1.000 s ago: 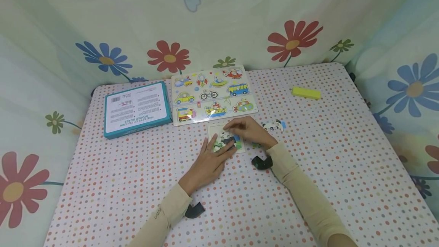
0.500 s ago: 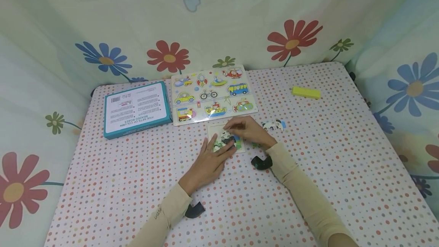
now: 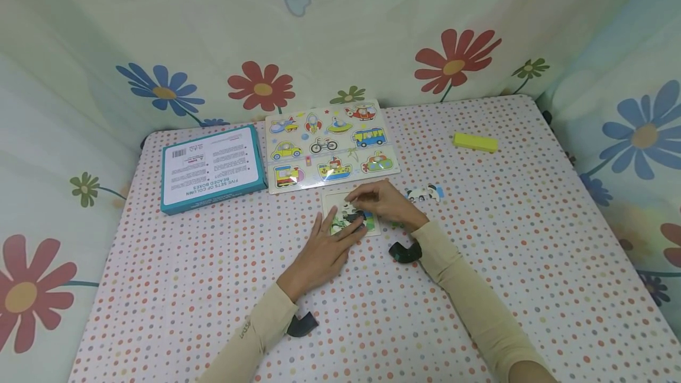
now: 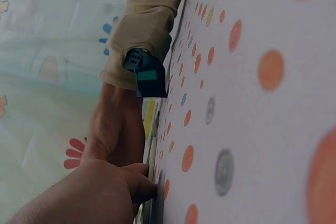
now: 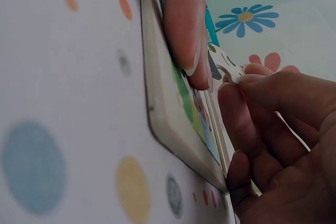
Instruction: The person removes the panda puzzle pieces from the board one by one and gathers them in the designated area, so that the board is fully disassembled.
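Note:
A small panda jigsaw puzzle in a pale square tray [image 3: 334,198] lies mid-table in the head view. My left hand [image 3: 321,255] rests on the near side of it, fingers spread and straight over the fitted pieces. From the right, my right hand [image 3: 392,204] reaches over the tray. In the right wrist view its thumb and finger pinch a white and dark puzzle piece [image 5: 221,62], tilted up from the board. Loose panda pieces [image 3: 424,194] lie beyond the right wrist, and a greenish one, partly hidden, lies under it.
Behind the tray lies a vehicle puzzle board [image 3: 332,145]. To its left is a teal-edged box [image 3: 213,169]; a yellow block [image 3: 475,143] lies at the back right. Dark wrist-worn pieces [image 3: 405,252] sit at both cuffs. A flowered curtain [image 3: 351,34] surrounds the table.
Both hands stay almost in place over the puzzle. At most, the right fingers shift very slightly; the loose pieces and other objects remain where they were.

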{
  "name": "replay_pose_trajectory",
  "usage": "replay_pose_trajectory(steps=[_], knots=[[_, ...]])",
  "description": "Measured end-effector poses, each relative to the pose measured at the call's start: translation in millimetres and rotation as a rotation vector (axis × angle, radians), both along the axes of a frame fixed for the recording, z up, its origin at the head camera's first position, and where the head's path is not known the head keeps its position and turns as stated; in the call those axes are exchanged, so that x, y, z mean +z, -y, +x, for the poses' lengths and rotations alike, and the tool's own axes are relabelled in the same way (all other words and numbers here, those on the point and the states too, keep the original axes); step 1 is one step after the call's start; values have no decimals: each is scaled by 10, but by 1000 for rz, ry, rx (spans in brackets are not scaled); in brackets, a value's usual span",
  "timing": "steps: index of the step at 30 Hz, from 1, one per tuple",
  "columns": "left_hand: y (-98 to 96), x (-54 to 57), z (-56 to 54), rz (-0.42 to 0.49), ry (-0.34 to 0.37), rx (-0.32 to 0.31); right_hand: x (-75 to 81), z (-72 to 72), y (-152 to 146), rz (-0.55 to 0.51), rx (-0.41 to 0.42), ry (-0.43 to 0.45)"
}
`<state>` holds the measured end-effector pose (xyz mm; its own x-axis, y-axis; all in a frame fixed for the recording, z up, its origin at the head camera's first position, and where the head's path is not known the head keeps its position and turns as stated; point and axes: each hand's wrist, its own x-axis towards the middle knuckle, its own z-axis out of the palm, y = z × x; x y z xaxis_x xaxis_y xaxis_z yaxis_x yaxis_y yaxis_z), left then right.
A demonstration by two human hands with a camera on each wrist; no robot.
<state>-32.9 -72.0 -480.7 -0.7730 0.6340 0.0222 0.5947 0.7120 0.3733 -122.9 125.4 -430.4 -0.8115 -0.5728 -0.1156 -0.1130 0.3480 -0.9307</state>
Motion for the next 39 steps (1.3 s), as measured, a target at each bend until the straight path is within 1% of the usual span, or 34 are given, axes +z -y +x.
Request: replay_pose_trajectory(steps=[4, 10, 13, 17, 20, 21, 24, 28, 31, 34, 37, 39], knots=[[1, 4, 2, 4, -2, 2, -22, -9, -10, -15, -16, 0], [1, -1, 4, 0, -3, 3, -42, -19, -18, -38, -62, 22], [1, -2, 7, 2, -3, 4, -32, -15, -27, -39, -71, 3], [0, -4, 14, 5, -3, 6, -145, -58, -73, -53, -84, 0], [-2, -3, 20, 9, -5, 6, -245, -96, -132, -59, -108, 20], [-1, -2, 22, 9, -5, 6, -253, -100, -155, -62, -115, 20], [2, 0, 25, 17, -11, 4, -231, -90, -233, -77, -131, 21], [6, -13, 31, 29, -11, 3, -195, -53, -378, -80, -143, -9], [7, -22, 35, 39, -15, 1, -180, -31, -506, -48, -159, -47], [8, -22, 38, 49, -22, 0, -169, -10, -641, -22, -187, -62], [9, -20, 43, 57, -25, 1, -158, 16, -773, -6, -217, -62], [8, -18, 47, 58, -28, 1, -153, 38, -855, -4, -237, -47]])
